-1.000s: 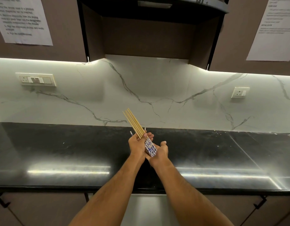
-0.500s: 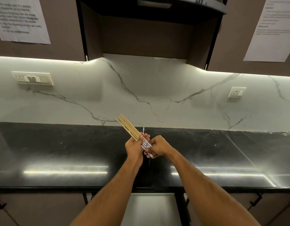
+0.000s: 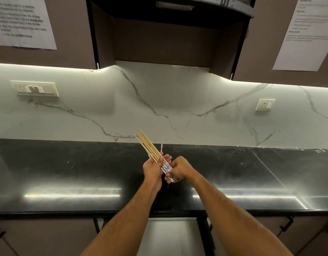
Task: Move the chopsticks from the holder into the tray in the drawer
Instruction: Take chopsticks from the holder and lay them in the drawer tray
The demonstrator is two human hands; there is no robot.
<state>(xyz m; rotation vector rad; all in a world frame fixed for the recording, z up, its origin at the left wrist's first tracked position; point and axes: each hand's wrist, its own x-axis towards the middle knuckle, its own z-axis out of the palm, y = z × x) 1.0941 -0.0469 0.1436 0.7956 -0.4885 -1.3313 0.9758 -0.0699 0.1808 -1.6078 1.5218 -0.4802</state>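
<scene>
A bundle of several wooden chopsticks (image 3: 147, 145) with blue-and-white patterned ends sticks up and to the left above the black countertop (image 3: 67, 172). My left hand (image 3: 153, 168) grips the bundle around its middle, thumb across the sticks. My right hand (image 3: 178, 169) is curled round the patterned lower ends. One thin patterned tip (image 3: 161, 147) pokes up behind the fingers. No holder or tray shows. Below the counter edge a pale surface, perhaps the open drawer (image 3: 170, 235), lies between my forearms.
A white marble backsplash (image 3: 178, 108) rises behind the counter, with a switch plate (image 3: 35, 89) at left and a socket (image 3: 265, 104) at right. Dark upper cabinets carry paper sheets (image 3: 21, 21). Cabinet fronts with dark handles (image 3: 286, 223) flank the drawer gap.
My right hand turned from an open palm under the chopstick ends to a curled grip round them. The bundle stays in my left hand, roughly in place.
</scene>
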